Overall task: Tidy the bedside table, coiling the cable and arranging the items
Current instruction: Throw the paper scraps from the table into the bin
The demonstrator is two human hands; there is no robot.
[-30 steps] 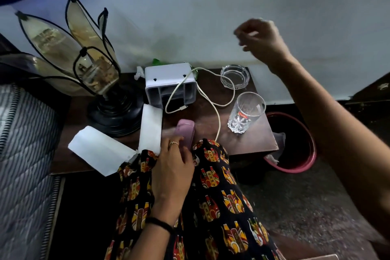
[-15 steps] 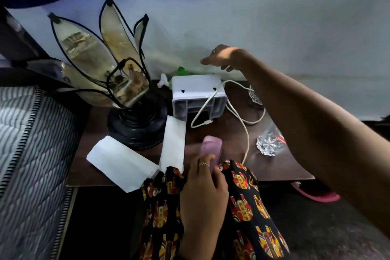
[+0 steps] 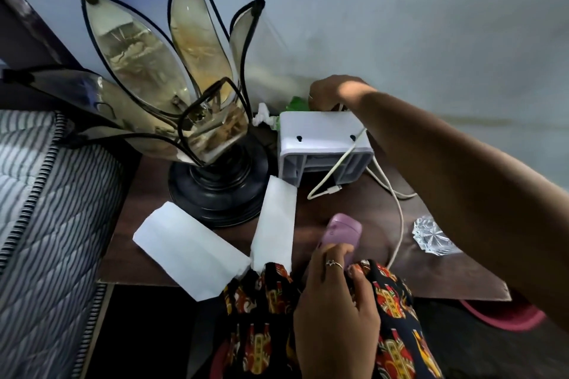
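**Both hands at the bedside table, cable still loose**

Leftmost, a striped quilted mattress edge runs down the side of the view, just beside the dark wooden bedside table. On the table's left part stands a petal-shaped lamp on a round black base. Two white papers lie in front of that base: one paper angled off the front edge, the other paper standing more upright in the view, its lower end touching patterned cloth over the person's knee.

Further along, the left hand rests at the front edge, fingers curled around the near end of a small pink device that lies on the table; a ring shows on one finger. Behind it a white box sits near the wall, with something green and a white crumpled bit at its rear left corner.

A white cable drapes over the box's front, its plug end lying on the wood, and another length runs loosely toward the front edge, uncoiled.

The right hand reaches behind the box's back edge, knuckles up and fingers bent down; whether it grips the cable there I cannot tell. Under the right forearm, a cut-glass tumbler shows partly, and a pink rim lies below the table's right corner.
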